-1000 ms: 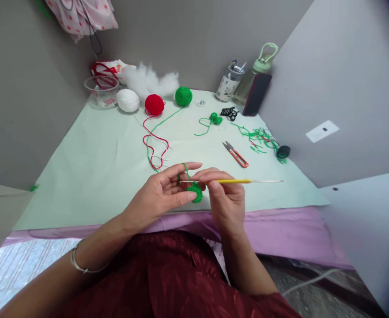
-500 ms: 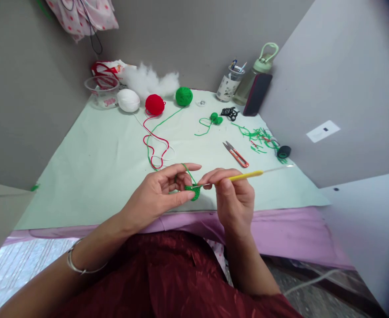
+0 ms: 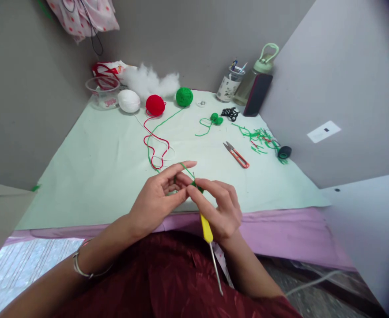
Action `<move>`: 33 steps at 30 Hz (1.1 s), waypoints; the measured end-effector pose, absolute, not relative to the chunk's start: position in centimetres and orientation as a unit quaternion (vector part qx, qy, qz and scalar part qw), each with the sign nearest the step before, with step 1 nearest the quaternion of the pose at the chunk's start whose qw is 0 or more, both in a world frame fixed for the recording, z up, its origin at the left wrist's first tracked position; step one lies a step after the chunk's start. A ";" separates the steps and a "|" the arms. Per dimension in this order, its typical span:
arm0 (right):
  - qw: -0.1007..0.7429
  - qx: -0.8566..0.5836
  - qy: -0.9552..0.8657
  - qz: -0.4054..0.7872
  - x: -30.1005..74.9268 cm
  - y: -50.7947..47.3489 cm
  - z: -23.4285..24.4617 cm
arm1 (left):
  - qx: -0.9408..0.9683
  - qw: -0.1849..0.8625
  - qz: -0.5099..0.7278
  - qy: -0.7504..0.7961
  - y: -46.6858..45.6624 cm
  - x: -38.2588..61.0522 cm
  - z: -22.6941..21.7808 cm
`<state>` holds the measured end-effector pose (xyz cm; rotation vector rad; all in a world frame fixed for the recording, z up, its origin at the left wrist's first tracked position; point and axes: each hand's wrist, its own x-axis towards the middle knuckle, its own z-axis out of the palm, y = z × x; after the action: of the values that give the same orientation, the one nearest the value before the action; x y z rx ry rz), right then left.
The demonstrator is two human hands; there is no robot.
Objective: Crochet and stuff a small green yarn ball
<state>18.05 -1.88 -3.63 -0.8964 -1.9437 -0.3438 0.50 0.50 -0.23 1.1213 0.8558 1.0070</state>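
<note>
My left hand (image 3: 157, 198) pinches a small green crochet piece (image 3: 198, 187) over the table's near edge, with green yarn (image 3: 186, 168) looped over its raised forefinger. My right hand (image 3: 220, 205) meets it from the right and grips a yellow-handled crochet hook (image 3: 206, 229). The hook's head is at the green piece and its metal tail points down toward my lap. The green strand runs back across the table to a green yarn ball (image 3: 184, 96).
On the pale green mat (image 3: 98, 163) lie a red yarn ball (image 3: 155, 105), a white ball (image 3: 128, 100), white stuffing (image 3: 148, 79), orange snips (image 3: 236, 154), green scraps (image 3: 258, 137), a small green crochet bit (image 3: 216, 118), a cup of pens (image 3: 229, 84) and a bottle (image 3: 258, 70). Grey walls close in both sides.
My right hand has swung the hook round: its tail pointed right across the table, and it now points down toward my lap. The left hand has barely moved.
</note>
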 end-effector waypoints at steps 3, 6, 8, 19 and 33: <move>0.526 -0.381 -0.749 -0.128 17.8 -1.9 -4.7 | 0.429 0.724 0.426 0.332 0.5 0.6 -0.5; 0.576 -0.366 -0.730 -0.027 17.8 -1.6 -4.3 | 0.385 0.770 0.401 0.313 0.7 0.5 -0.4; 0.618 -0.357 -0.694 0.092 18.0 -1.4 -3.5 | 0.388 0.766 0.404 0.315 1.0 0.3 -0.2; 0.646 -0.358 -0.605 0.297 17.0 -1.1 -2.3 | 0.470 0.689 0.437 0.337 0.4 0.4 -0.6; 0.660 -0.343 -0.458 0.487 17.8 -0.1 -2.0 | 0.399 0.789 0.374 0.279 0.9 -0.1 -0.7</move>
<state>17.81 -0.06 -1.99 -0.7760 -1.0370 1.1010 -0.11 0.87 -0.66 0.8585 0.5998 0.8062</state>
